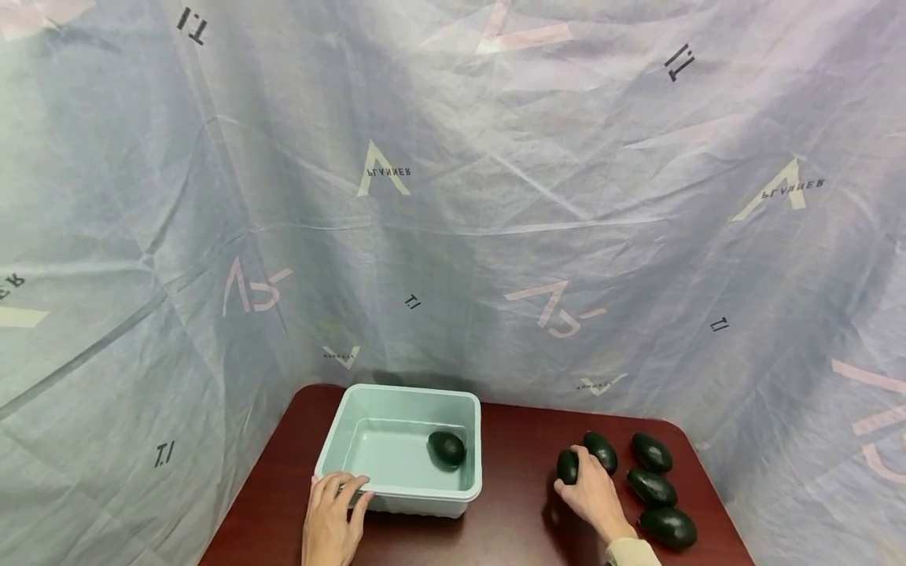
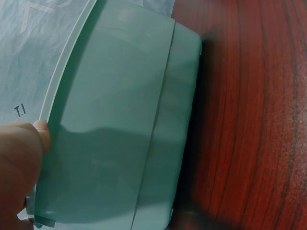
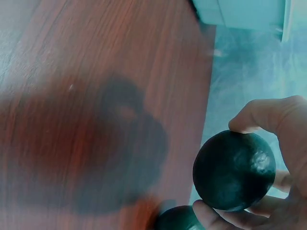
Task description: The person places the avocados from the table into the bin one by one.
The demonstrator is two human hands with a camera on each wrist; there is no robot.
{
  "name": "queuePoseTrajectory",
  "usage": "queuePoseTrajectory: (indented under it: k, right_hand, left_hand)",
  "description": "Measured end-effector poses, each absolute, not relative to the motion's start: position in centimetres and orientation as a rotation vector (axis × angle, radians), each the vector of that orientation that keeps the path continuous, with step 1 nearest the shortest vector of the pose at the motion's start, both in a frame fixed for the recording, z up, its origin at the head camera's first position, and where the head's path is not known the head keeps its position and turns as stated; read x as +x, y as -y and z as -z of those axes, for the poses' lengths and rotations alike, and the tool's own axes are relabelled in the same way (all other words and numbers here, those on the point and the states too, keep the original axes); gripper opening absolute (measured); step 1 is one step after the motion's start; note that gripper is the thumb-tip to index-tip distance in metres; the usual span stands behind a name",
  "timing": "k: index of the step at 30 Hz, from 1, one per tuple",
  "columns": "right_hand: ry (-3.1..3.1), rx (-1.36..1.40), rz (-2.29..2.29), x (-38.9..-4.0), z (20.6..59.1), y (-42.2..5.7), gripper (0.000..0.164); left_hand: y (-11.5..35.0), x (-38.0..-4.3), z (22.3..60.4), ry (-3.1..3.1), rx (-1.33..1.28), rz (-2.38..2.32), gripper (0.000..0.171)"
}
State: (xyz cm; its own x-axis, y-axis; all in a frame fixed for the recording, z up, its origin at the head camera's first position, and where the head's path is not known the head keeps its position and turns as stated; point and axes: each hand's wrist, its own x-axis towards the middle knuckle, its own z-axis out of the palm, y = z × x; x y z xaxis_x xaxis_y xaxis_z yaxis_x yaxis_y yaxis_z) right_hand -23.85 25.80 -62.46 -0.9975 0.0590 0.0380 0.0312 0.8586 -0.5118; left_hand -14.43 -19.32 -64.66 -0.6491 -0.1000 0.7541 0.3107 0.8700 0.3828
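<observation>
At the near left corner of a pale green plastic bin (image 1: 396,494), my left hand (image 1: 334,515) grips the rim, fingers over the edge and thumb along the front. The left wrist view has the thumb (image 2: 42,134) pressed at the rim of the bin's side wall (image 2: 110,115). One dark green avocado (image 1: 447,449) lies inside the bin toward its right side. To the right of the bin, my right hand (image 1: 591,491) holds another avocado (image 3: 234,170) between thumb and fingers, raised over the table with its shadow cast below.
Several more avocados (image 1: 651,487) lie on the right part of the dark red wooden table (image 1: 513,472), one (image 1: 600,451) right behind the held one. A grey printed cloth (image 1: 453,236) hangs around the table's back and sides.
</observation>
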Motion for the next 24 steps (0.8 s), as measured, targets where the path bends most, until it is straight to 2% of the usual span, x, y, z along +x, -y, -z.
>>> queuePoseTrajectory:
  k: [24]
  right_hand:
    - [2.881, 0.069, -0.833, -23.1, 58.9, -22.4, 0.073]
  left_hand:
    - [19.2, -14.3, 64.7, 2.207, -0.14, 0.613, 0.028]
